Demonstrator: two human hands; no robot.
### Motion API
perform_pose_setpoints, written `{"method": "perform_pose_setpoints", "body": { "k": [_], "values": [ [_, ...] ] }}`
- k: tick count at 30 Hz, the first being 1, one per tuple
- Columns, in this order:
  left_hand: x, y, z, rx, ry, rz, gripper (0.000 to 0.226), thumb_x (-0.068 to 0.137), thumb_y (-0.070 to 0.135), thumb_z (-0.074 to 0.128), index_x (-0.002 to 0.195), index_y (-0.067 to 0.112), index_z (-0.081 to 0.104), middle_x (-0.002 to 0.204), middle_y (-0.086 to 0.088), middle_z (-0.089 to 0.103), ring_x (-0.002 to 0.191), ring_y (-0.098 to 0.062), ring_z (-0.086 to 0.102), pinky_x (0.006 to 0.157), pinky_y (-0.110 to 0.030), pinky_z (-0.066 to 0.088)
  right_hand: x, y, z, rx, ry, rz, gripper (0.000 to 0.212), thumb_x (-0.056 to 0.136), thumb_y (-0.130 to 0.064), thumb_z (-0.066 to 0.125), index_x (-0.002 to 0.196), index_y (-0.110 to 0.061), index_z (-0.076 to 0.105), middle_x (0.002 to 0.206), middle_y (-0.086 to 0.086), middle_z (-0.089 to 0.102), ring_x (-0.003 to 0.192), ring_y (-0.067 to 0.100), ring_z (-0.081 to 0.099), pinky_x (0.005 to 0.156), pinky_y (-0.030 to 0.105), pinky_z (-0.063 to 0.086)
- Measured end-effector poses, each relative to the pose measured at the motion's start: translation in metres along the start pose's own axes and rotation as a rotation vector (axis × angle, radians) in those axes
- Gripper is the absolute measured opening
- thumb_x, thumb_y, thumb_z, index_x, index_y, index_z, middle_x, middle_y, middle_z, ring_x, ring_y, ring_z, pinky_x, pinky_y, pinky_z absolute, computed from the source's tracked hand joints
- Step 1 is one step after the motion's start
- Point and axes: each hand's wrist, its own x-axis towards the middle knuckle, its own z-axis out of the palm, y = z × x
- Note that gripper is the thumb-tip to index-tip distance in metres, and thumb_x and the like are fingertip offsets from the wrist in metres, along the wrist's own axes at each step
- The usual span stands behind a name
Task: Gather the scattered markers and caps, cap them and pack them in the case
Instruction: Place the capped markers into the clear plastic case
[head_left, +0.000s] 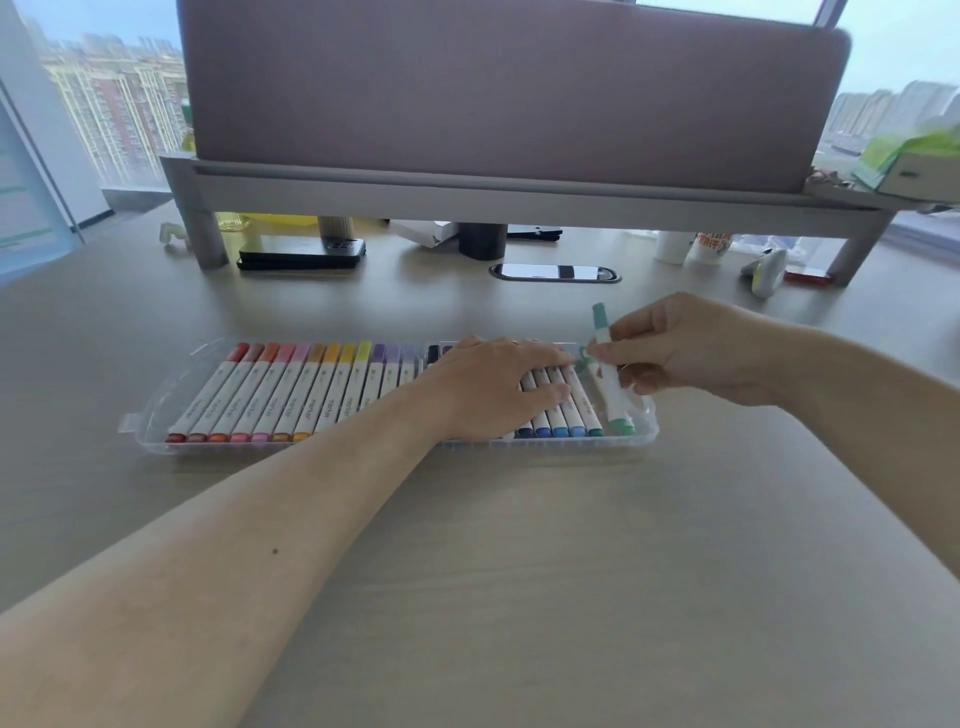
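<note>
A clear plastic case (156, 415) lies on the desk with a row of several capped markers (291, 395) in it, red at the left through blue at the right. My left hand (488, 384) lies flat on the markers in the right half, fingers straight, pressing them down. My right hand (691, 348) pinches a green-capped marker (609, 387) at the case's right end. That marker stands tilted, its lower end inside the case beside the last blue marker and its upper cap raised above the rim.
A grey monitor stand (467, 195) spans the back of the desk under a large screen. A black phone (301, 254), a dark cylinder (483, 240), a cable port (555, 272), paper cups (691, 247) and a scanner-like device (763, 270) sit beneath or near it.
</note>
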Motion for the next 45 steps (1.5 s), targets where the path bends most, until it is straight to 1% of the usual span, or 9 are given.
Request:
{"method": "perform_pose_setpoints", "body": {
  "k": [4, 12, 19, 25, 31, 34, 36, 39, 45],
  "values": [
    [0.001, 0.000, -0.001, 0.025, -0.019, -0.013, 0.049, 0.103, 0.058, 0.040, 0.150, 0.043, 0.044, 0.155, 0.016, 0.047, 0.139, -0.013, 0.046, 0.117, -0.039, 0.031, 0.016, 0.005, 0.013, -0.085, 0.127, 0.088, 0.029, 0.083, -0.031, 0.083, 0.082, -0.003, 0.077, 0.062, 0.001, 0.073, 0.057, 0.008, 0.067, 0.064, 0.020, 0.057],
    [0.001, -0.001, -0.001, 0.039, -0.035, -0.016, 0.051, 0.103, 0.059, 0.038, 0.152, 0.045, 0.040, 0.159, 0.018, 0.040, 0.143, -0.012, 0.042, 0.118, -0.037, 0.027, 0.020, 0.004, 0.021, -0.330, 0.175, 0.048, 0.039, 0.077, -0.043, 0.088, 0.079, -0.006, 0.076, 0.068, 0.000, 0.077, 0.076, 0.016, 0.077, 0.088, 0.041, 0.062],
    [-0.003, 0.004, -0.005, 0.012, -0.034, -0.026, 0.050, 0.104, 0.056, 0.040, 0.152, 0.045, 0.039, 0.150, 0.013, 0.052, 0.136, -0.014, 0.049, 0.113, -0.037, 0.031, 0.011, 0.020, 0.012, -0.286, 0.183, -0.066, 0.033, 0.078, -0.042, 0.086, 0.083, -0.011, 0.074, 0.066, -0.003, 0.075, 0.066, 0.015, 0.066, 0.068, 0.032, 0.055],
    [0.000, 0.004, -0.005, 0.106, -0.090, 0.037, 0.044, 0.106, 0.059, 0.024, 0.148, 0.060, 0.035, 0.163, 0.021, 0.031, 0.149, -0.010, 0.029, 0.113, -0.040, 0.023, 0.009, 0.042, 0.009, -0.214, 0.130, -0.196, 0.026, 0.078, -0.031, 0.088, 0.082, -0.014, 0.069, 0.075, 0.002, 0.065, 0.068, 0.014, 0.053, 0.055, 0.022, 0.041],
    [-0.002, 0.007, -0.006, 0.129, -0.105, 0.043, 0.044, 0.105, 0.060, 0.024, 0.147, 0.060, 0.038, 0.164, 0.018, 0.030, 0.149, -0.012, 0.027, 0.112, -0.042, 0.023, 0.009, 0.055, 0.014, -0.313, 0.219, -0.284, 0.032, 0.075, -0.045, 0.088, 0.072, -0.020, 0.067, 0.068, -0.002, 0.061, 0.062, 0.013, 0.048, 0.060, 0.031, 0.040],
    [-0.004, 0.012, -0.009, 0.161, -0.136, 0.042, 0.046, 0.106, 0.057, 0.023, 0.151, 0.055, 0.033, 0.165, 0.016, 0.027, 0.150, -0.013, 0.025, 0.114, -0.043, 0.023, -0.001, 0.052, 0.022, -0.361, 0.345, -0.311, 0.028, 0.082, -0.051, 0.079, 0.090, -0.027, 0.067, 0.090, -0.008, 0.067, 0.082, 0.014, 0.060, 0.069, 0.028, 0.045],
    [-0.004, 0.016, -0.011, 0.160, -0.166, 0.025, 0.051, 0.107, 0.056, 0.025, 0.157, 0.046, 0.026, 0.166, 0.012, 0.028, 0.149, -0.015, 0.029, 0.115, -0.041, 0.024, -0.008, 0.047, 0.032, -0.428, 0.384, -0.319, 0.045, 0.092, -0.057, 0.062, 0.124, -0.026, 0.060, 0.124, -0.008, 0.063, 0.112, 0.013, 0.058, 0.088, 0.027, 0.045],
    [-0.005, 0.015, -0.016, 0.090, -0.141, -0.073, 0.070, 0.104, 0.061, 0.034, 0.163, 0.030, 0.013, 0.165, 0.001, 0.032, 0.143, -0.023, 0.041, 0.114, -0.039, 0.034, -0.011, 0.036, 0.049, -0.635, 0.241, -0.294, 0.077, 0.098, -0.066, 0.036, 0.162, -0.025, 0.023, 0.167, -0.006, 0.026, 0.154, 0.015, 0.023, 0.124, 0.037, 0.025],
    [-0.024, -0.007, -0.019, 0.198, -0.223, -0.110, 0.071, 0.103, 0.066, 0.021, 0.164, 0.033, 0.003, 0.171, 0.013, -0.001, 0.156, -0.007, 0.000, 0.125, -0.030, 0.000, 0.003, 0.042, 0.059, -0.881, 0.014, -0.263, 0.081, 0.099, -0.069, 0.006, 0.165, -0.023, -0.003, 0.172, -0.009, -0.008, 0.157, 0.006, -0.012, 0.128, 0.031, -0.004]
  ]
}}
